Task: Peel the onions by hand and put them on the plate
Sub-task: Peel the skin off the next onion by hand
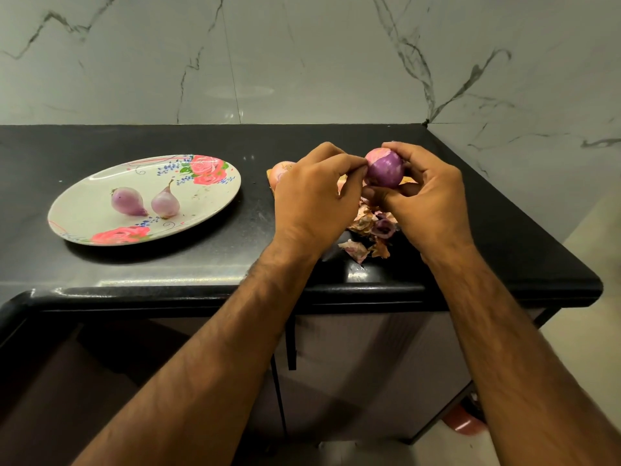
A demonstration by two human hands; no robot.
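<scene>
On the plate (100,183), two peeled onions (129,201) lie side by side near its middle. Right of the plate, an unpeeled onion (280,171) peeks out behind my left hand (316,200). That hand's fingers are curled, thumb and fingertips pinching skin at the edge of the purple onion (384,168). Further right of the plate, my right hand (426,200) wraps that onion, raised above the counter (235,237). Both hands meet on it. Peels (369,230) lie heaped beneath them, well right of the plate.
</scene>
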